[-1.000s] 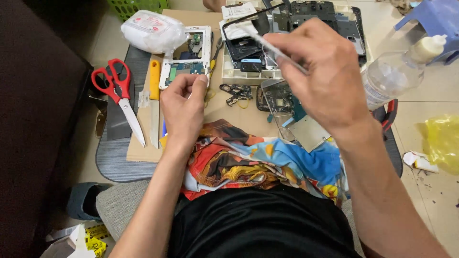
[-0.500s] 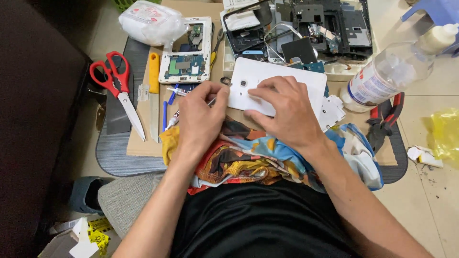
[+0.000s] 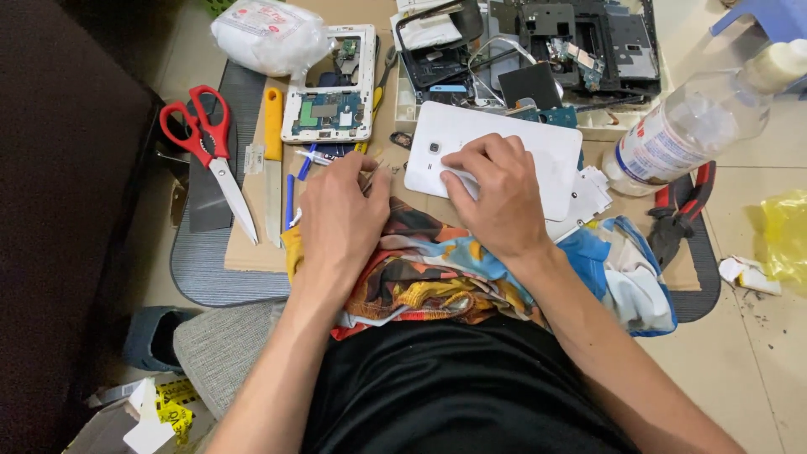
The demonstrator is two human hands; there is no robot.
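Note:
A white tablet back cover (image 3: pixel 546 155) lies flat on the cardboard board (image 3: pixel 252 252), camera hole up. My right hand (image 3: pixel 496 193) presses down on its near edge with the fingers curled over it. My left hand (image 3: pixel 336 219) rests on a colourful cloth (image 3: pixel 437 277) on my lap, just left of the cover. Its fingers are folded around a thin metal tool (image 3: pixel 371 171) whose tip sticks out towards the cover. An opened tablet frame with a green circuit board (image 3: pixel 328 101) lies beyond the left hand.
Red scissors (image 3: pixel 210 143), an orange-handled knife (image 3: pixel 273 160) and blue pens (image 3: pixel 290 197) lie at the left. A white bag (image 3: pixel 265 38) and a tray of dismantled parts (image 3: pixel 546 42) sit at the back. A plastic bottle (image 3: pixel 681 134) and red pliers (image 3: pixel 685 210) are at the right.
My right hand brought the white cover down from the air and laid it flat on the board. My left hand slid a little nearer and towards the cover.

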